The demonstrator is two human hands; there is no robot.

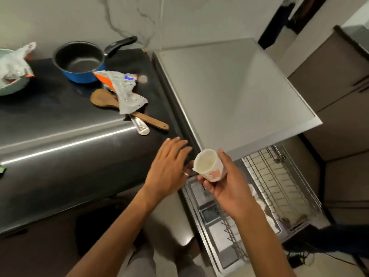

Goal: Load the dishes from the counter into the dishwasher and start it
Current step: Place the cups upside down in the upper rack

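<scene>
Gripping a small white cup with an orange pattern (pixel 209 166) in the right hand (pixel 229 188), thumb along the far side, fingers curled under the base; tilted, mouth towards the camera, in mid-air over the near corner of the open stainless-steel dishwasher (pixel 229 92). Below it, the lowered steel door (pixel 211 222) and, to the right, a pulled-out wire rack (pixel 279 186) with something white inside, too blurred to name. Holding nothing in the left hand (pixel 169 166): fingers straight and loosely spread, palm down, just beside the cup, over the edge of the dark glossy counter (pixel 60 126); touching it or not, impossible to tell. Farther back on the counter, a blue saucepan with black lining and black handle (pixel 79 60), then a crumpled silver-and-orange wrapper (pixel 123 90) lying across a brown wooden spatula (pixel 107 100) and a white-handled utensil (pixel 142 128). At the left edge, a pale green bowl (pixel 6 86) with crumpled white packaging (pixel 14 62) in it
</scene>
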